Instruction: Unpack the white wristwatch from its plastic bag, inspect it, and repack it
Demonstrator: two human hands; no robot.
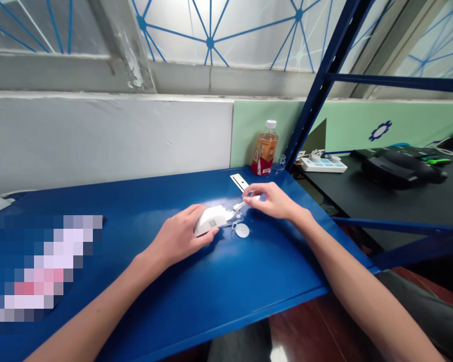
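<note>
My left hand (181, 232) is wrapped round a rounded white plastic device (211, 221) that bears a small square printed label, holding it low over the blue table. At the device's right end, my right hand (275, 200) pinches a slim white piece (240, 205), which looks like a plug or cable end; its exact kind is too small to tell. Just below lies a round white disc (242, 230) with a small loop. Behind the right fingertips is a white card (239, 181) with a dark stripe, partly covered by the hand.
A bottle of amber drink (265, 151) stands at the back right beside a blue metal post (312, 95). Beyond the post, a power strip (323, 164) and a black bag-like object (400, 168) rest on a dark desk. A blurred-out item (56, 266) lies at left on the blue table (226, 301).
</note>
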